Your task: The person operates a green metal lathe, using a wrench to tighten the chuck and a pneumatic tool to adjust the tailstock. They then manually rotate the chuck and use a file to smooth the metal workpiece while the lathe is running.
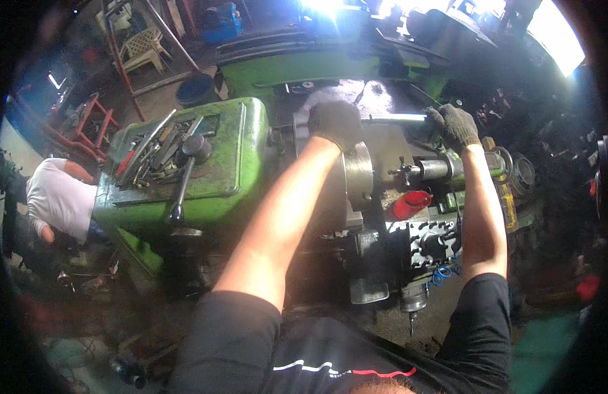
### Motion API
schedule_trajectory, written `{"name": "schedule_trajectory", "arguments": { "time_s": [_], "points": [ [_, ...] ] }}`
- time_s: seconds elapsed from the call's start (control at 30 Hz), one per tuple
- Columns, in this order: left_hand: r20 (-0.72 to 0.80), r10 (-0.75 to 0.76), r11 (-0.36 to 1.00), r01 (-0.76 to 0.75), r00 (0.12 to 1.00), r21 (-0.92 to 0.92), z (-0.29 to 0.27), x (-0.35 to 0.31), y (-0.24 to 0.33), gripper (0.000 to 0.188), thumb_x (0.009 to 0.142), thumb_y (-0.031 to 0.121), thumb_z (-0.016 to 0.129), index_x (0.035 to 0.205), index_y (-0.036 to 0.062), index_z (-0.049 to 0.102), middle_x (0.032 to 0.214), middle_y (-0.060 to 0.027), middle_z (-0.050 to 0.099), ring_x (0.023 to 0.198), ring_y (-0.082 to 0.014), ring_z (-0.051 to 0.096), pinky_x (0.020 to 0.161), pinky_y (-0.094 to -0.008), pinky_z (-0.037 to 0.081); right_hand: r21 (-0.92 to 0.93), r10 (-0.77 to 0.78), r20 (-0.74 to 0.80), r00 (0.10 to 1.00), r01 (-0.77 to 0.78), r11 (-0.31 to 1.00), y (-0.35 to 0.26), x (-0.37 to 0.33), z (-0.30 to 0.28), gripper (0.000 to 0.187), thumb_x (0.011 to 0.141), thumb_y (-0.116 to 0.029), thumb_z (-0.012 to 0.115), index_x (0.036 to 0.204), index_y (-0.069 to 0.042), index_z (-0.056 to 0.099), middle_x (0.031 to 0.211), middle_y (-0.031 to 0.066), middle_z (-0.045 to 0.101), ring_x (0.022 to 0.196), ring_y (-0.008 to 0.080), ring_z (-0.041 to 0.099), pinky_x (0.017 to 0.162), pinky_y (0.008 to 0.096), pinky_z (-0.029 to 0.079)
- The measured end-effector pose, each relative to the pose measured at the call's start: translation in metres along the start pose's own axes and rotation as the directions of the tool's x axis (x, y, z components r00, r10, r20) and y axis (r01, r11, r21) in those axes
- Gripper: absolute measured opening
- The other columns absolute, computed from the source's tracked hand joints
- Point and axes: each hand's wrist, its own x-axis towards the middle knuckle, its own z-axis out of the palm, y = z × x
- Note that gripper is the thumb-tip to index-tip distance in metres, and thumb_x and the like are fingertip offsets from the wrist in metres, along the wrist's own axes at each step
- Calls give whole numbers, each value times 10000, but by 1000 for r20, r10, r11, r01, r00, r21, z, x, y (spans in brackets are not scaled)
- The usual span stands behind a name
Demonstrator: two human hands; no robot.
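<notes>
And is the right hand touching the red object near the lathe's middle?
Apart. The head view shows the right hand up at the metal bar, clear of the red object, with a metal cylinder showing between them.

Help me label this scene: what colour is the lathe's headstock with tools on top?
Green; the headstock shows best in the head view.

A straight, slender metal bar [399, 119], silvery and bright toward its right end, lay nearly level across the gap between the gloved hands. The right hand [456, 126] gripped its right end; its left end met the left hand [335, 123], hidden there. Below the left hand stood the lathe's round grey metal chuck [360, 172], its smooth face turned rightward.
</notes>
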Motion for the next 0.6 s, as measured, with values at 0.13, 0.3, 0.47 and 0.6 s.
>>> {"name": "schedule_trajectory", "arguments": {
  "time_s": [0.13, 0.3, 0.47, 0.6],
  "points": [
    [298, 193, 973, -222, 935, 67, -42, 8, -37, 524, 848, 563, 751, 986, 77, 891, 1022, -213, 839, 1002, -339, 831, 892, -523, 652, -34, 26, -15, 1000, -26, 999, -64, -78, -34, 632, 1061, -661, 649, 1072, -51, 816, 955, 237, 791, 980, 499, 756, 929, 564, 569],
    [92, 103, 994, -101, 990, -29, 1, -2, -22, 500, 856, 531, 729, 1012, 86, 896, 1030, -211, 843, 983, -363, 824, 901, -543, 634, -71, 159, 227, 961, -146, 987, -27, -78, -49, 675, 978, -690, 750, 1132, -35, 793, 1095, 213, 798, 1056, 457, 760, 961, 542, 566],
    [111, 176, 984, -174, 978, -27, -17, -4, -25, 483, 882, 499, 699, 1021, 80, 895, 968, -212, 840, 936, -370, 835, 861, -521, 649, -78, 221, 194, 956, -210, 975, -29, -99, -44, 691, 962, -673, 753, 1159, -14, 820, 1124, 264, 801, 1127, 454, 760, 961, 524, 576],
    [117, 248, 968, -243, 962, -60, -17, -15, -9, 449, 883, 493, 707, 995, 101, 896, 954, -201, 840, 927, -363, 839, 848, -509, 656, -54, 269, 148, 952, -264, 963, -20, -134, -38, 650, 986, -648, 736, 1208, -47, 848, 1159, 257, 812, 1118, 446, 777, 963, 533, 583]
  ]
}}
